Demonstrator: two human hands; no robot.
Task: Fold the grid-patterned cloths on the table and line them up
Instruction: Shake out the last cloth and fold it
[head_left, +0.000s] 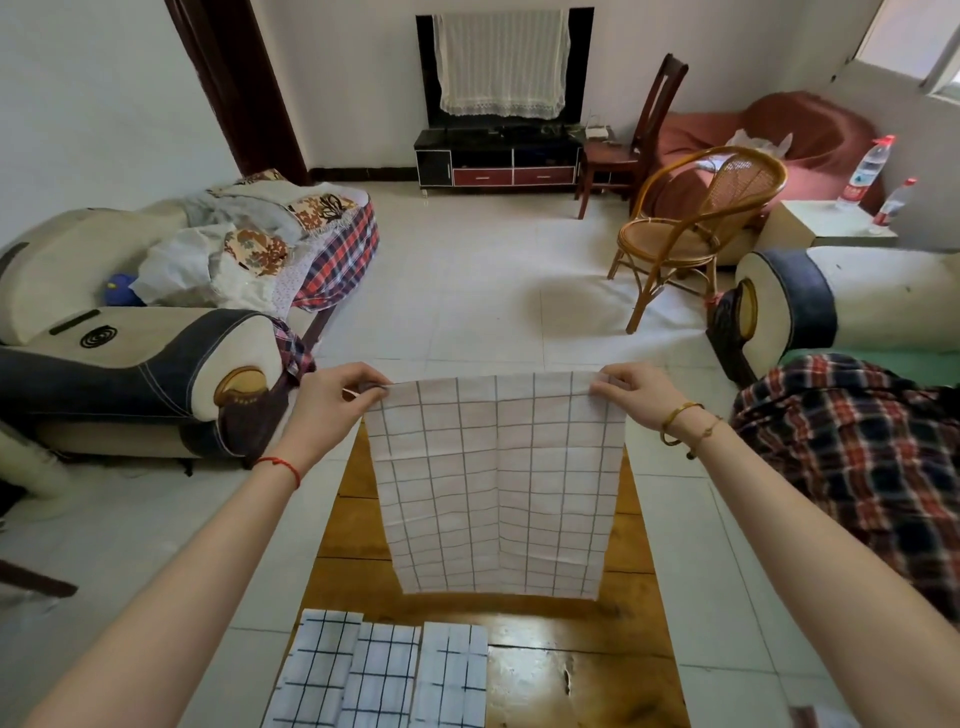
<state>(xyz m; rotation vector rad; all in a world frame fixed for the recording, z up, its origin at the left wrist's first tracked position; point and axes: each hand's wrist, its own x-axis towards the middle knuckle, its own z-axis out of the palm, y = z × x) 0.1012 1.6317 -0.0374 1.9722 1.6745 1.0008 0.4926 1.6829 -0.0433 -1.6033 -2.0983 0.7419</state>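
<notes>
A white cloth with a dark grid (496, 483) hangs spread out in the air above the wooden table (587, 670). My left hand (337, 397) pinches its top left corner. At the top right corner, my right hand (631, 389) pinches the cloth. The lower edge hangs just above the tabletop. Three folded grid-patterned cloths (384, 675) lie side by side in a row at the near left of the table.
A cream and denim sofa (130, 358) piled with fabrics stands to the left. Another sofa with a plaid blanket (857, 467) is on the right. A rattan chair (696, 228) stands beyond the table on the tiled floor.
</notes>
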